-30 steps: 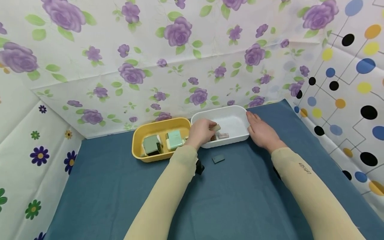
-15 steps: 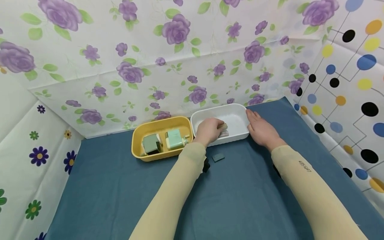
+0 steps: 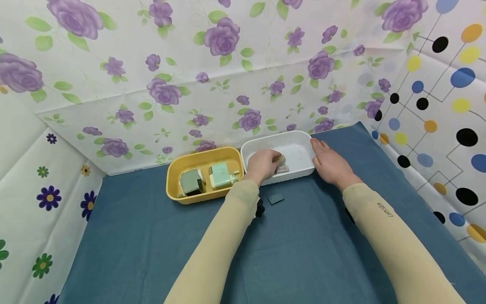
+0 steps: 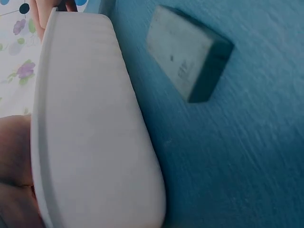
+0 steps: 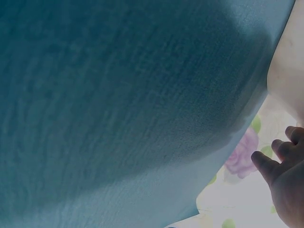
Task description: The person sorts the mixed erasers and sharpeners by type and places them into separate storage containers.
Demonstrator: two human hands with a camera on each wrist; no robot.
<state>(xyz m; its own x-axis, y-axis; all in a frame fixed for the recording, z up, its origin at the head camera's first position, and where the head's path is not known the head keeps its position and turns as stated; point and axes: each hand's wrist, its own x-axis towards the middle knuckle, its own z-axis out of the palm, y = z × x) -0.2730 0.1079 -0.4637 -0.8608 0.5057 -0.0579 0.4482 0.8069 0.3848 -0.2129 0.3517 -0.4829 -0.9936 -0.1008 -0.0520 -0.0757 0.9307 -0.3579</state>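
Observation:
My left hand (image 3: 263, 164) reaches over the near wall of the white tray (image 3: 300, 147), pinching a small tan block (image 3: 280, 159) between thumb and fingers. Just below it, a pale pinkish block (image 3: 282, 169) lies in the tray, partly covered by the hand. In the left wrist view the tray's wall hides most of that hand. My right hand (image 3: 332, 164) rests with straight fingers along the tray's right end. On the cloth in front of the tray lies a grey-green rectangular block (image 4: 185, 52) with faint small print on its face.
Left of the white tray, right beside it, stands a yellow tray (image 3: 174, 196). It holds a mint-green square bottle (image 3: 220, 176) and a darker green one (image 3: 191, 182). Blue cloth (image 3: 288, 253) covers the table, and a floral sheet (image 3: 212, 105) rises behind the trays.
My left hand has moved right with the tan block, covering more of the tray's near side and uncovering the mint-green bottle's neck. The right hand stays at the tray's end.

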